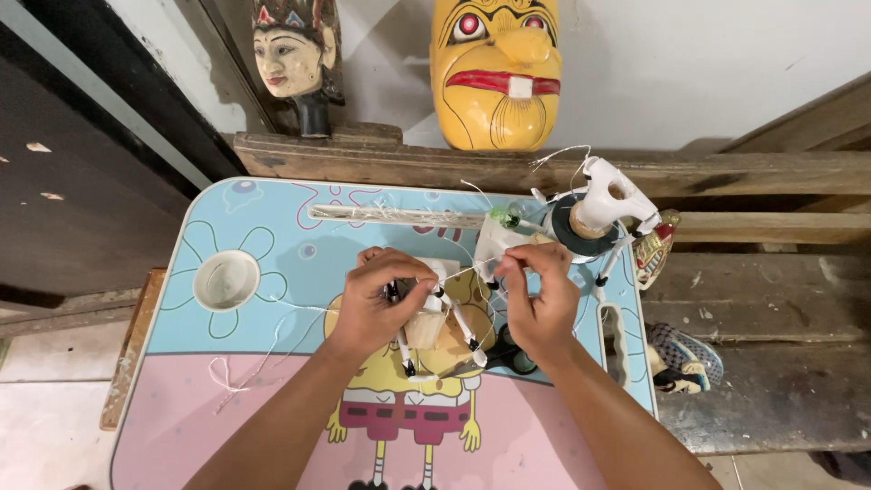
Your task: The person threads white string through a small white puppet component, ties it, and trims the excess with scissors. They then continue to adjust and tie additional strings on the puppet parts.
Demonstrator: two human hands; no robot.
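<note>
Forearms converge; left hand [374,295] grips puppet [434,313], right hand [537,299] pinches thread [472,266].

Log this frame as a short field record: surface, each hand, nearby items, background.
surface: small child's table with a blue and pink cartoon top and a round cup recess
left hand: grips a small white puppet figure with thin black-and-white limbs
right hand: pinches a thin white thread running to the figure
nearby: second white figure resting on a dark spool; loose threads on the table
background: yellow mask and a carved painted head on a wooden ledge
</note>
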